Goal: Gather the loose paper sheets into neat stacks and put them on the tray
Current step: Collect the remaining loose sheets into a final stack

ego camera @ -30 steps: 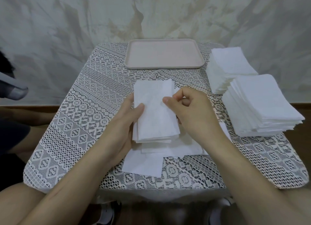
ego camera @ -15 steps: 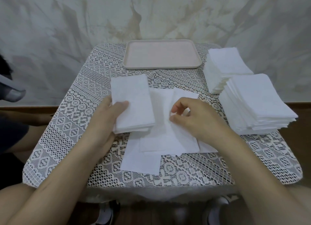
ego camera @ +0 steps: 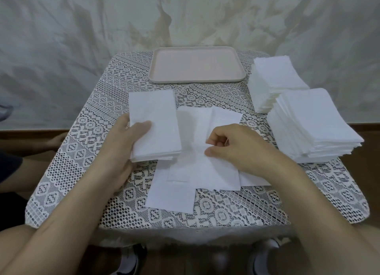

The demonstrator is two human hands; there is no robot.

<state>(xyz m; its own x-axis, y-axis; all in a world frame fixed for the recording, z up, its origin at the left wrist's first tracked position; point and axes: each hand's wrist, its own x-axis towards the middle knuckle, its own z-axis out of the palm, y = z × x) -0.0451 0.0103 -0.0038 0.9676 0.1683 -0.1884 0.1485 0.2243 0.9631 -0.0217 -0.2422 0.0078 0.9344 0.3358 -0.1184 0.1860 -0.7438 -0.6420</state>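
Near the centre of the bench (ego camera: pixel 92 172), the left hand (ego camera: pixel 129 137) grips the gathered stack (ego camera: pixel 156 122) at its near left corner, thumb clamped on top and fingers out of sight beneath. The right hand (ego camera: pixel 232 149) has its fingers curled, with thumb and forefinger pinching a raised fold of the top loose sheet (ego camera: pixel 195 139). That sheet lies on the other loose sheets (ego camera: pixel 170 196), which fan out unevenly on the lace cloth. The governing relation is lateral: the gathered stack lies just to the left of the pinched sheet, with its right edge touching or overlapping the loose pile. Both long axes run away from the person toward the tray (ego camera: pixel 197 66), and they are roughly parallel. The right hand is the nearer hand to the sheet, so a transfer appears to call for a short leftward carry with little or no rotation. The sheet looks thin and limp; it is likely to sag or fold if lifted by one point. No paper lies on the tray, which sits at the far edge of the bench, well apart from both hands. Two tall paper stacks (ego camera: pixel 314 126) stand at the right edge, away from the working area.
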